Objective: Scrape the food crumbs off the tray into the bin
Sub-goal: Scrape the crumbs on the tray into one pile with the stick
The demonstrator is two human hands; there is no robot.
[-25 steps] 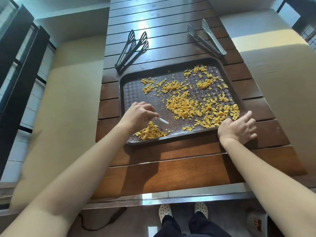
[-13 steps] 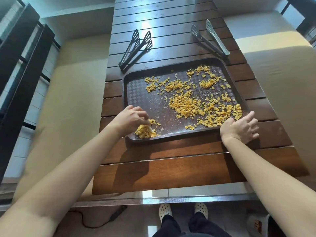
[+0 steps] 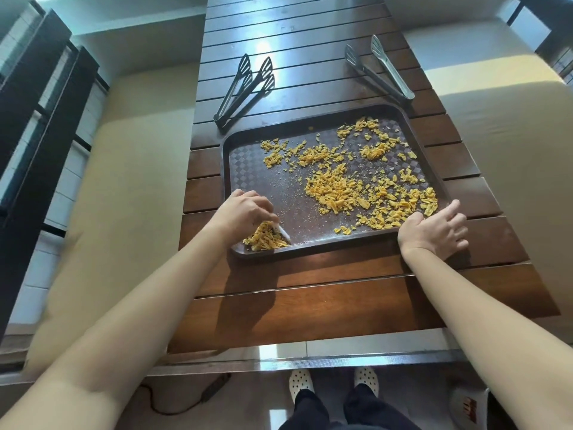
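Crumbs (image 3: 338, 190), yellow-orange, scatter one dark brown rectangular plastic tray (image 3: 225, 169); left hand (image 3: 245, 209) pinches a small white scraper (image 3: 283, 232), right hand (image 3: 434, 231) rests spread on its corner.

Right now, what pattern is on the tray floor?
A dark brown checkered weave on the tray, seen in the head view.

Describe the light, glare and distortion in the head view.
Head view: daylight glare streaks the table slats beyond the tray; both arms cast soft shadows on the near boards; wide-angle lens bows the table's edges; crumbs are sharp, the left hand slightly blurred.
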